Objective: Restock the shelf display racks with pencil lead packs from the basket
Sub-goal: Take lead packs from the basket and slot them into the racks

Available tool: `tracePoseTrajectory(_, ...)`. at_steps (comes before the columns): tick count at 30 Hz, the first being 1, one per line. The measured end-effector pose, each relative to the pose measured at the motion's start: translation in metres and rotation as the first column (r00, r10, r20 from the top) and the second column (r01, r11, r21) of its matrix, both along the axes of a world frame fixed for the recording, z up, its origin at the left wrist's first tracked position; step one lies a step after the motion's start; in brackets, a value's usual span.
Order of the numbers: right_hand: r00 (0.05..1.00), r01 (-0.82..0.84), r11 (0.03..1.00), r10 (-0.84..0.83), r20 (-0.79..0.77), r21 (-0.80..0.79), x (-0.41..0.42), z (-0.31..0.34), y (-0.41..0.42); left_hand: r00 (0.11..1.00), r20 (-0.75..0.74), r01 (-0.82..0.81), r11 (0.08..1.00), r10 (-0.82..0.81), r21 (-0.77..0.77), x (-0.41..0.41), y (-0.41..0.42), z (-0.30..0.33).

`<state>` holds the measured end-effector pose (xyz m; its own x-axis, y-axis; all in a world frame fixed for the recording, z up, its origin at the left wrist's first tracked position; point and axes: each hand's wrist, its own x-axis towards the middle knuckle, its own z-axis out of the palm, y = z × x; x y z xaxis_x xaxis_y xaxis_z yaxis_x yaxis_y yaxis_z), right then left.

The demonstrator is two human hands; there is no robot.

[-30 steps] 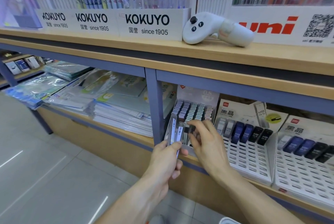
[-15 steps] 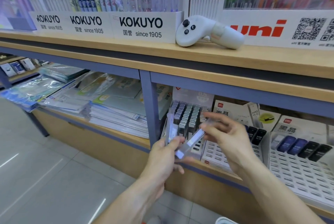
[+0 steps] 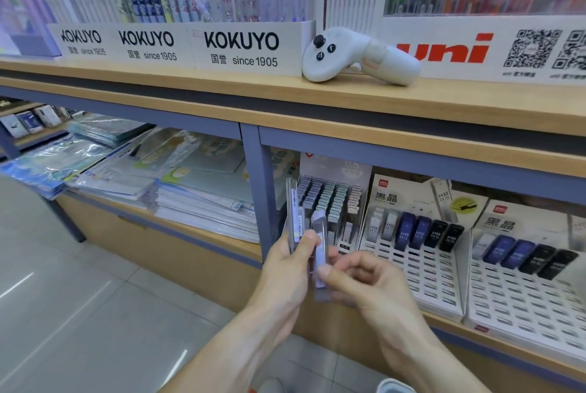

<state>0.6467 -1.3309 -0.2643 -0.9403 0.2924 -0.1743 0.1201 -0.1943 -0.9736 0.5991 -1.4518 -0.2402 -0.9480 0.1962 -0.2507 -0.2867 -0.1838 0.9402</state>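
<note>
My left hand [image 3: 287,269] grips a small bunch of clear pencil lead packs [image 3: 295,218], held upright in front of the lower shelf. My right hand [image 3: 364,278] pinches one clear pack [image 3: 320,250] beside that bunch, thumb on its front. Just behind stands a rack [image 3: 329,202] packed with rows of lead packs. To its right are two white slotted display racks [image 3: 421,278] [image 3: 523,300], each with a few grey, blue and black packs along the top row and many open slots below. No basket is in view.
A white hand controller [image 3: 358,54] lies on the upper wooden shelf [image 3: 222,97]. Stacks of plastic-wrapped folders [image 3: 177,183] fill the lower shelf left of a blue post [image 3: 253,189]. Pen displays line the top. Tiled floor lies at the left.
My right hand drew back from the packed rack, took one clear pack, and now holds it upright close against the bunch in my left hand. The camera has shifted slightly.
</note>
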Motion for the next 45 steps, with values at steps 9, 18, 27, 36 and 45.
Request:
tracePoseTrajectory(9,1.000,-0.018,0.966,0.017,0.008,0.258,-0.042,0.041,0.025,0.985,-0.076,0.154,0.988,-0.156,-0.029,-0.002,-0.006,0.000)
tracePoseTrajectory(18,0.942,0.240,0.882,-0.110,-0.318,0.405,-0.080,0.040,0.012,0.986,0.112,-0.085,0.956,0.120,-0.281,-0.031,-0.036,-0.016)
tracePoseTrajectory(27,0.891,0.192,0.520,0.263,-0.371,0.832,-0.109,0.003,-0.007,0.983,0.166,0.113,0.960,-0.072,-0.255,-0.035,-0.059,-0.015)
tracePoseTrajectory(36,0.859,0.208,0.427,0.350,-0.373,0.880,-0.109,-0.005,-0.016,0.985,0.148,0.127,0.946,-0.085,-0.297,-0.039,-0.073,-0.020)
tracePoseTrajectory(45,0.875,0.209,0.396,0.333,-0.352,0.894,-0.114,-0.008,-0.018,0.982,0.157,0.144,0.949,-0.103,-0.280,-0.039,-0.073,-0.019)
